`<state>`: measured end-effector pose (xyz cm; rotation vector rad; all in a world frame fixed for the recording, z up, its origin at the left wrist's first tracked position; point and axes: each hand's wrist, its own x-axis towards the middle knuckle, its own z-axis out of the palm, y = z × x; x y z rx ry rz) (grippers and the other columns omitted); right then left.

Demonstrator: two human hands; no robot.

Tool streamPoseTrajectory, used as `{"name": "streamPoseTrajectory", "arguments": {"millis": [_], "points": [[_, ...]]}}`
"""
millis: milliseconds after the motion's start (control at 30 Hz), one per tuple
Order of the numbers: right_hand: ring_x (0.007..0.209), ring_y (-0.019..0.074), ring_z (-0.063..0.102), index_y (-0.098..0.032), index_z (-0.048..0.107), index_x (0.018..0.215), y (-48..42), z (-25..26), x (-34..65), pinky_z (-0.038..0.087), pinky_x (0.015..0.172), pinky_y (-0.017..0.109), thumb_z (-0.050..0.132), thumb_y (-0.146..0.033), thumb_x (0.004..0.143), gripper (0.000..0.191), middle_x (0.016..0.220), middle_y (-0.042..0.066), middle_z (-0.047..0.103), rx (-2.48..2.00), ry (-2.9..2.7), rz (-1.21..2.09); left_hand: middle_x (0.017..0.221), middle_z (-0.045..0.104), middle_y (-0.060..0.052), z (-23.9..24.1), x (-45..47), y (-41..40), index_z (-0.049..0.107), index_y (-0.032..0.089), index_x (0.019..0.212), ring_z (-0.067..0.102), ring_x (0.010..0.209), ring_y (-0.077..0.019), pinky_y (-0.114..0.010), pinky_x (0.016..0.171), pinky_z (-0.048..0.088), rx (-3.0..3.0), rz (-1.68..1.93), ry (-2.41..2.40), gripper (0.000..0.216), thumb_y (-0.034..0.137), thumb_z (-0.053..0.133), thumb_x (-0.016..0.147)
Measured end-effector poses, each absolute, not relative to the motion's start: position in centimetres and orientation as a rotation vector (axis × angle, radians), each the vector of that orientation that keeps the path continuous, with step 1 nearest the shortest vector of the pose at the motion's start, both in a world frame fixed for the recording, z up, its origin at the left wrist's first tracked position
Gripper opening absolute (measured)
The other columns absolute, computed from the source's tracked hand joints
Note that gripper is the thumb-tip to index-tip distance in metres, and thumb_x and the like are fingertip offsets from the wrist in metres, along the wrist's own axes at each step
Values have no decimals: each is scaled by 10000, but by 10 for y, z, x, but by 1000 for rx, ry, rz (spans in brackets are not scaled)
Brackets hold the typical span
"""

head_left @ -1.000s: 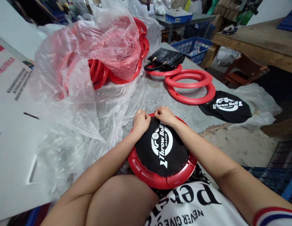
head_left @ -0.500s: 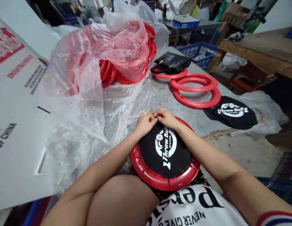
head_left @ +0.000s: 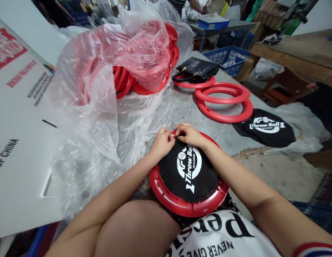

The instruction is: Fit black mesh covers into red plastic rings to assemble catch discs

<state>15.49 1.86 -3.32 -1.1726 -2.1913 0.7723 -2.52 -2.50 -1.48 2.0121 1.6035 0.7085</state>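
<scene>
On my lap, against the table edge, rests a red plastic ring (head_left: 171, 202) with a black printed fabric disc (head_left: 170, 166) stretched inside it. My left hand (head_left: 163, 142) is at the far rim, fingers curled and pinching at the fabric edge. Beside it my right hand (head_left: 189, 135) bends over the same rim, its fingertips pressed down on the fabric edge. A small gap with red rim shows between the two hands. What lies right under the fingertips is hidden.
Clear plastic bags (head_left: 101, 85) full of red rings cover the table's left. Loose red rings (head_left: 225, 114), a black handbag (head_left: 199, 69) and another black fabric disc (head_left: 265, 128) lie to the right. A printed carton (head_left: 18, 142) stands at left. Blue crates (head_left: 227, 59) stand behind.
My hands have drawn slightly apart at the far rim, uncovering a bit of red between them. In the background, a person's arm has come into view near the back table.
</scene>
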Motion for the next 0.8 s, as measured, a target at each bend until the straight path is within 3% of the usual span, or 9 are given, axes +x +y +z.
{"name": "streamPoseTrajectory", "arguments": {"millis": [200, 800], "points": [[1131, 236, 578, -196, 676, 809, 17, -28, 151, 409, 1039, 408, 645, -160, 826, 51, 1194, 65, 683, -1234, -2219, 735, 1027, 615, -55, -17, -25, -17, 567, 210, 704, 623, 1022, -196, -338, 997, 484, 1919, 779, 1649, 145, 126, 561, 822], [1120, 243, 577, -195, 644, 796, 12, -21, 142, 422, 1004, 382, 613, -187, 903, 112, 1182, 64, 688, -1394, -2222, 647, 985, 599, -60, -18, -24, -10, 527, 205, 639, 604, 963, -190, -318, 945, 475, 1834, 794, 1709, 178, 105, 553, 785]]}}
